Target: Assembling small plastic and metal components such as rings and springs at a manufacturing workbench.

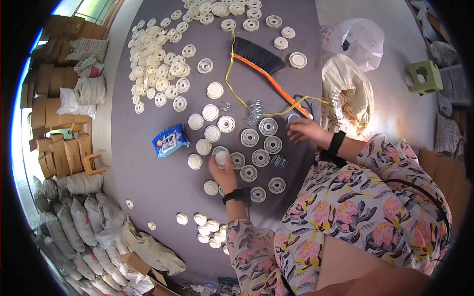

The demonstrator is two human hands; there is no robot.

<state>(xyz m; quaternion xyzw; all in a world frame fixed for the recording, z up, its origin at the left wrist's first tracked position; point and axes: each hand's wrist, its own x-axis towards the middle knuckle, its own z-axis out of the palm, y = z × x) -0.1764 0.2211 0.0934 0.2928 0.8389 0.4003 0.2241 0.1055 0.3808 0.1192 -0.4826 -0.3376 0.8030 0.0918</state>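
Observation:
My left hand [224,173] is closed around a round white plastic cap [220,158], among similar pieces on the grey table. Left of it lie several smooth white caps [203,147] in a loose column. To its right stand ring-shaped white wheels [260,158] with open centres. My right hand [308,132] hovers by the handle end of a brush, fingers apart, with nothing seen in them. A small round piece [293,118] shows just beyond its fingers. Metal coil springs [255,111] lie between the hands and the brush, and more springs [280,161] rest nearer my body.
An orange brush with black bristles [269,78] and yellow ribbon lies across the table [148,197]. A blue wipes packet [170,140] is at left. A heap of white rings [153,59] covers the far left. An open woven sack [348,93] stands beside the right edge.

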